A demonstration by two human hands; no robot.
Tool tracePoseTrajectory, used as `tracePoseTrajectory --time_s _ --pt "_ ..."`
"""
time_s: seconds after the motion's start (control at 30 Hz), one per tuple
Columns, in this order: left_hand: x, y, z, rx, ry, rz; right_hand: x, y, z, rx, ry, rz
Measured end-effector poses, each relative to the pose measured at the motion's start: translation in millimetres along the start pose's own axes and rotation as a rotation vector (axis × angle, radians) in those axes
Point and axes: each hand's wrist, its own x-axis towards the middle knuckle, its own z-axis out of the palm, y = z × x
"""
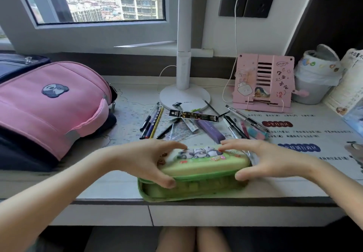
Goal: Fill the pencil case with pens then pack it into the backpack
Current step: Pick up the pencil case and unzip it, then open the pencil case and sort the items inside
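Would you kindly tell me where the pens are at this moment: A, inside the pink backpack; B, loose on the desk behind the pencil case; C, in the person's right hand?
B: the pens lie scattered on the desk beyond the green pencil case, which the left hand and right hand both grip by its lid.

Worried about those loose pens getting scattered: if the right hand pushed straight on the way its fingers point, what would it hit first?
Probably not the pens. The right hand points left across the pencil case lid it grips; next comes the left hand. The pens lie farther back.
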Motion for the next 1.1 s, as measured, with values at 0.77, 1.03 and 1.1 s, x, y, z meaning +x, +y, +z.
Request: tracePoseTrajectory --time_s 0.77,1.03,1.1 --pt "-15.8 -45.8 76.0 -0.594 0.780 -0.093 63.9 -8.0 -27.4 0.327 0.138 0.099" --pt "2.6 -47.1 27.6 -0.330 0.812 -0.031 84.0 -14.0 -5.1 0.176 -0.033 0.051" --pt "3.1 -45.1 29.1 -0.226 0.866 -0.010 93.3 -23.5 -7.7 0.174 -0.064 0.025"
